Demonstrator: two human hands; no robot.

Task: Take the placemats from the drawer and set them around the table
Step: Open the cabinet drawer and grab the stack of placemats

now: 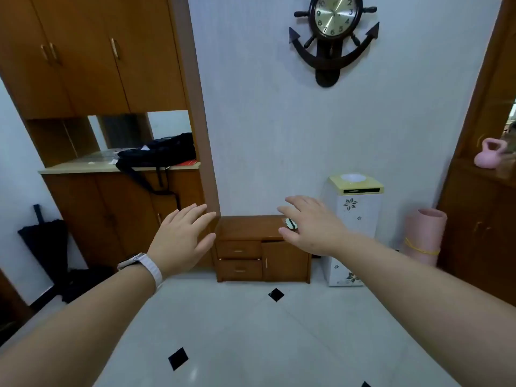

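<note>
Where the room begins at far left, a folded black umbrella is seen leaning by the wall, next to a tall wooden cabinet whose counter carries a black bag with straps hanging over the edge. The left hand is held out in mid-air, fingers spread wide, nothing gripped; a white watch band is worn on that wrist. Just to the right, a low wooden cabinet is set against the pale wall, w/ two stacked drawers on its left side (both appear shut, or nearly so) and a door on its right. No placemats can be seen, so their location can't be told. A small black-and-white item is lying on the cabinet top, partly hidden by the right hand, which is likewise extended, open and empty, fingers splayed. Above, an anchor-shaped clock is hung on the wall. Further right, a white floral-patterned bin w/ a yellow top is placed beside the cabinet, then a rolled pink mat, and a pink vase on a shelf at the edge.
</note>
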